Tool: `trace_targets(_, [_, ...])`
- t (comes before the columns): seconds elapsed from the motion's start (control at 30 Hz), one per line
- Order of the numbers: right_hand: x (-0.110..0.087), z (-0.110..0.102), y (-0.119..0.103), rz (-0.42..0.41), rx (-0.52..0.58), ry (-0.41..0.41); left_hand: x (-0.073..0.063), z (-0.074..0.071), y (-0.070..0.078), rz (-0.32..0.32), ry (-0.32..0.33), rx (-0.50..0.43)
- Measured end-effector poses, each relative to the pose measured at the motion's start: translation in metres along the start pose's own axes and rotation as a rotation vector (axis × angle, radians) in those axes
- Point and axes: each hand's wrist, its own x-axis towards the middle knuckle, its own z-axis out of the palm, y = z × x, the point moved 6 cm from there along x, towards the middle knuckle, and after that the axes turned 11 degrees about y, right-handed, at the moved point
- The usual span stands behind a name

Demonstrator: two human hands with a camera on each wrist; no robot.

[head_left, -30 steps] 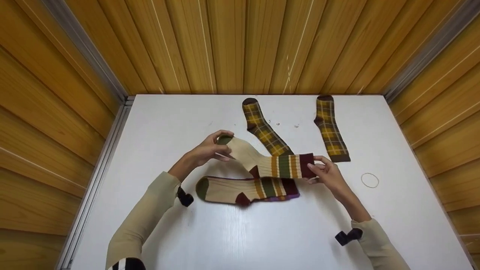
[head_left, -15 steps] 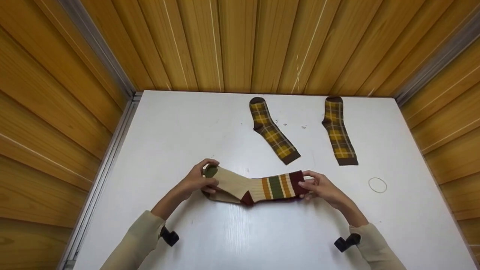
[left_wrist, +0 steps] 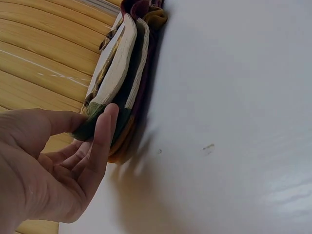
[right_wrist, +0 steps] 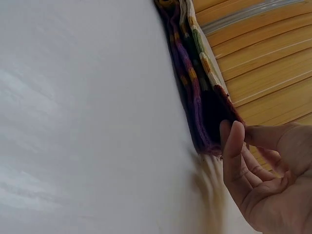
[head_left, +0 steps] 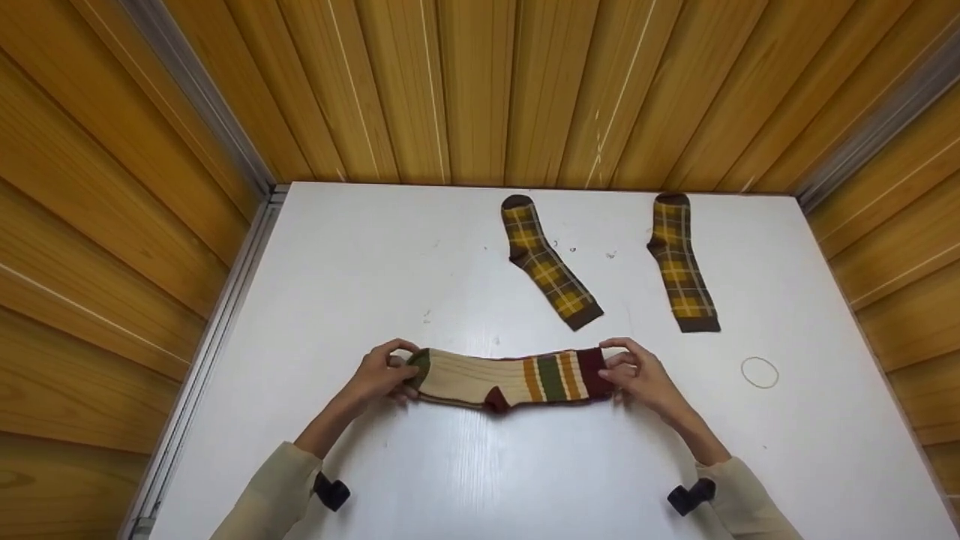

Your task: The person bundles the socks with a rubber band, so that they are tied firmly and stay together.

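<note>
A cream ribbed sock (head_left: 472, 376) with a green toe, dark red heel and cuff, and orange and green stripes lies sideways in the head view. It rests over a stack of other socks, mostly hidden beneath; purple and orange edges (right_wrist: 195, 92) of the lower ones show in the right wrist view. My left hand (head_left: 381, 373) pinches the sock's toe (left_wrist: 90, 122) between thumb and fingers. At the other end my right hand (head_left: 643, 381) pinches the cuff (right_wrist: 226, 105), which stands slightly apart from the layers below.
Two brown and yellow plaid socks (head_left: 553, 270) (head_left: 682, 270) lie toward the back of the white table (head_left: 360, 255). A thin rubber band (head_left: 760, 373) is at the right. Wooden plank walls (head_left: 480, 90) border the table's back and sides.
Both hands have brought the cream sock down and toward the front, onto the stack. Its bent toe end has straightened and now lines up with the socks below.
</note>
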Motion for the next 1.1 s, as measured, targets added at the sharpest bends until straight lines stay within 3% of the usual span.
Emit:
trace_targets(0.1, [0.001, 0.001, -0.002, -0.073, -0.022, 0.016, -0.003, -0.002, 0.001, 0.056, 0.041, 0.07])
trace_targets(0.27, [0.001, 0.003, -0.007, -0.199, -0.162, 0.044, -0.005, -0.003, 0.005, 0.197, 0.086, 0.193])
trace_targets(0.43, [0.002, 0.002, -0.005, -0.166, -0.226, 0.009, -0.007, -0.004, 0.01, 0.41, 0.147, 0.257])
trace_targets(0.53, [0.003, 0.001, -0.003, -0.122, -0.253, -0.029, -0.008, -0.003, 0.009, 0.481, 0.136, 0.282])
trace_targets(0.8, [0.005, 0.002, -0.004, -0.097, -0.305, -0.076, -0.006, -0.004, 0.001, 0.474, 0.09, 0.352])
trace_targets(1.1, [0.005, 0.0, -0.003, -0.07, -0.342, -0.087, 0.002, -0.004, 0.013, 0.421, 0.05, 0.459])
